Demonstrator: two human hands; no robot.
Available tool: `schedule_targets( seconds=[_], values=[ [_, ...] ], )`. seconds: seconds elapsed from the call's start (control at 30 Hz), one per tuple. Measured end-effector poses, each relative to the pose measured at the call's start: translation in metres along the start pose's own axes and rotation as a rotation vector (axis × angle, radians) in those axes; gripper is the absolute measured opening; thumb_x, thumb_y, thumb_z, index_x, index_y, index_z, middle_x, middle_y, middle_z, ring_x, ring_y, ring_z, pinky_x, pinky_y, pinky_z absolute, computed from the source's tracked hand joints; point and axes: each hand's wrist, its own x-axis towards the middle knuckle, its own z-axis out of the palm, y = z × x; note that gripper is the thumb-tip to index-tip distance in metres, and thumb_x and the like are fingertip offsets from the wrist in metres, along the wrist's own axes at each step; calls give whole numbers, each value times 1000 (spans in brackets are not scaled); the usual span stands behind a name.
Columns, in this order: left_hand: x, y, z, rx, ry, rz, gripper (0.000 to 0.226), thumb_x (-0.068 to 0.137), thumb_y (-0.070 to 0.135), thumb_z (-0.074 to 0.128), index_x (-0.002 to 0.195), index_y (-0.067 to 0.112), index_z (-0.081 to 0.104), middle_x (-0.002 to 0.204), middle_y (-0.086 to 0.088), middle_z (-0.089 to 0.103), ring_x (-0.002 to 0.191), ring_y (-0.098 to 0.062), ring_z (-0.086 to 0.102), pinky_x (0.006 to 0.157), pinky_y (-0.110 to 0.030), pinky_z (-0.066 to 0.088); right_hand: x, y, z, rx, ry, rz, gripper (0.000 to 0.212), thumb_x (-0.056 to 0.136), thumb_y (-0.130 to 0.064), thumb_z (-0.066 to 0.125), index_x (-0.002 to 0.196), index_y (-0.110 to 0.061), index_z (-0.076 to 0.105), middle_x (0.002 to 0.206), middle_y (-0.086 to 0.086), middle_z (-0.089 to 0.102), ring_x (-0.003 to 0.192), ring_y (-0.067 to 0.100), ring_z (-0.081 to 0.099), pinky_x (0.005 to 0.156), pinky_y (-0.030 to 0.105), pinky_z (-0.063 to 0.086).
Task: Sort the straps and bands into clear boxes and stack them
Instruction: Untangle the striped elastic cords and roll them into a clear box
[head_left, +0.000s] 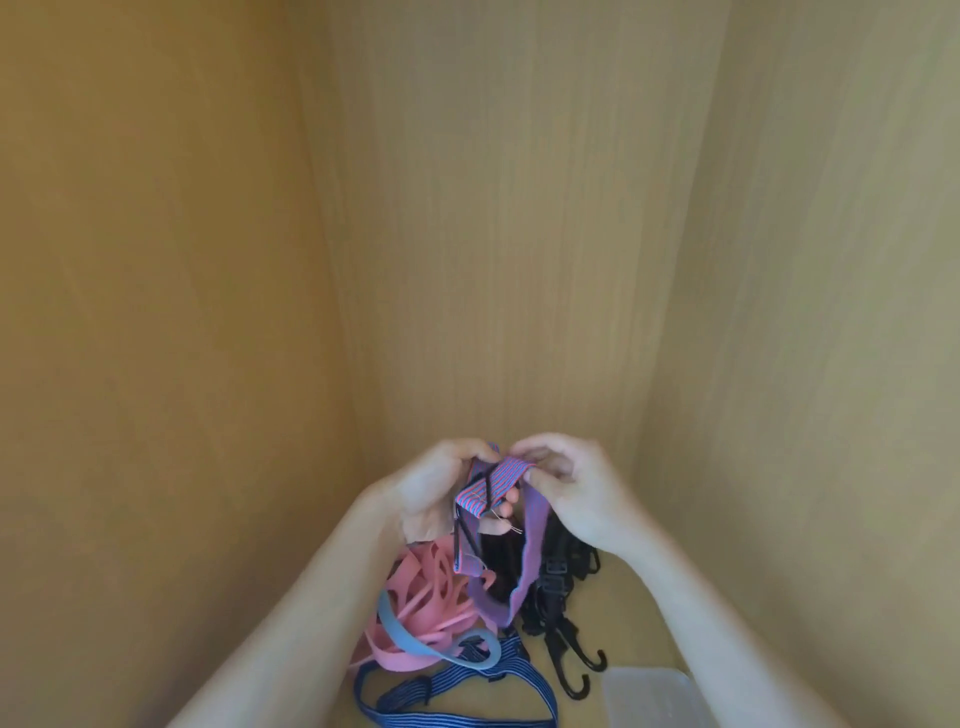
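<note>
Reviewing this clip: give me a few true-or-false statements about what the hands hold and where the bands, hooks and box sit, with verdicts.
1. The left hand and the right hand both hold the pink-and-blue striped strap. True.
2. The pink bands are inside the clear box. False: they lie in a loose pile on the wooden surface, left of the box.
3. The black hooks lie just left of the clear box. True.
4. The dark blue strap is lifted in the air. False: it lies on the surface at the bottom of the view.
</note>
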Motion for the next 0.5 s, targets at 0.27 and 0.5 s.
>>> schedule_targets(
  seconds=[0.27,0.5],
  values=[
    [-5,6,1,135,-87,-68,58,98,61,36,102,9,61,75,-16,63,54,-25,65,55,-36,61,5,-15,-10,-43,-121,-15,35,83,15,64,90,-19,69,84,4,64,75,15,55,74,25,45],
    [0,9,8,217,-200,-113,91,85,86,28,96,1,60,75,-18,59,55,-27,65,59,-39,61,7,-16,0,-272,-131,-167,53,67,19,48,80,-31,62,87,-5,51,69,-1,53,61,10,43]
  ],
)
